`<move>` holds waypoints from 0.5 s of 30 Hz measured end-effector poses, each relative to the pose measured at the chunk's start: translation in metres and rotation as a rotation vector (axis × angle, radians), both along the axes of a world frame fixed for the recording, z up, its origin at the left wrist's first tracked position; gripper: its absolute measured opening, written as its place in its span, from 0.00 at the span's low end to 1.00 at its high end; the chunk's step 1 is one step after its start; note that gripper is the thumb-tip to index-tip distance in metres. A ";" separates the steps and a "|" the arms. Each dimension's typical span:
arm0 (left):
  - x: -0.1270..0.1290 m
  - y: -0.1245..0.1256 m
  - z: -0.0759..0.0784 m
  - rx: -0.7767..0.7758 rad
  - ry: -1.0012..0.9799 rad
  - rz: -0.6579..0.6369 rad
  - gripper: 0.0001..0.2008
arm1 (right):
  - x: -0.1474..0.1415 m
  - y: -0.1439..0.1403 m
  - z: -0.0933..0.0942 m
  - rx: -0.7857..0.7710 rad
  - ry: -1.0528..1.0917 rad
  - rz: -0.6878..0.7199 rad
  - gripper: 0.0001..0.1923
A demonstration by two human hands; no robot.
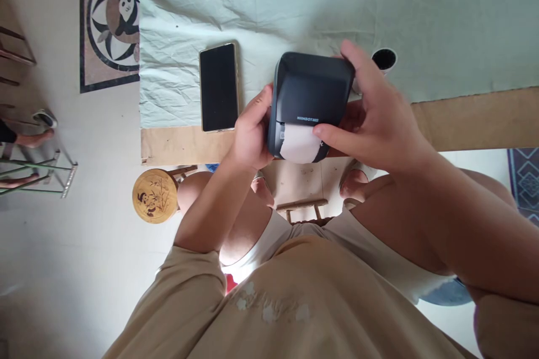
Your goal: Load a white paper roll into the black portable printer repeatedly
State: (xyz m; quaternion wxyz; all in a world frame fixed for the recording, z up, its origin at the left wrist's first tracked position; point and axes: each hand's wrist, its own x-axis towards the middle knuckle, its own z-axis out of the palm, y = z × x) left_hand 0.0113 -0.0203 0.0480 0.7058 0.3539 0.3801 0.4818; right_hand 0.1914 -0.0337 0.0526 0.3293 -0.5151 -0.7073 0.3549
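Both hands hold a small dark printer [311, 98] at the near edge of the surface [463, 115], partly past the edge. Left hand [250, 134] clamps its left side; right hand [370, 118] wraps the far right corner, thumb on the white paper [300, 143].

Risk: paper may crease or tear under the thumb; the printer may drop.

Paper slot faces the person; long axis runs near-to-far. Phone [219, 87] just beside, flat on green cloth [295, 5].

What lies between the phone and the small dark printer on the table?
In the head view, the left hand lies between the phone and the printer, gripping the printer's side.
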 end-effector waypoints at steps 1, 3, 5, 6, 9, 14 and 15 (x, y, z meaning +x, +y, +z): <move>0.001 0.000 0.002 -0.021 0.013 -0.017 0.16 | 0.000 -0.001 0.003 0.052 -0.038 -0.024 0.44; 0.002 0.000 0.006 -0.024 0.032 -0.045 0.22 | -0.001 -0.005 0.008 0.163 -0.069 -0.091 0.37; 0.003 -0.001 0.010 0.014 0.039 -0.075 0.23 | -0.002 -0.008 0.012 0.249 -0.037 -0.174 0.30; 0.003 -0.002 0.011 0.033 0.041 -0.094 0.20 | -0.002 -0.009 0.014 0.283 -0.006 -0.215 0.25; 0.003 -0.004 0.011 0.072 0.042 -0.120 0.10 | -0.004 -0.009 0.019 0.352 0.117 -0.261 0.12; 0.000 -0.003 0.005 0.094 0.052 -0.100 0.10 | -0.006 -0.004 0.025 0.422 0.314 -0.343 0.07; -0.001 -0.002 0.004 0.100 0.049 -0.115 0.10 | -0.006 -0.003 0.025 0.397 0.282 -0.370 0.07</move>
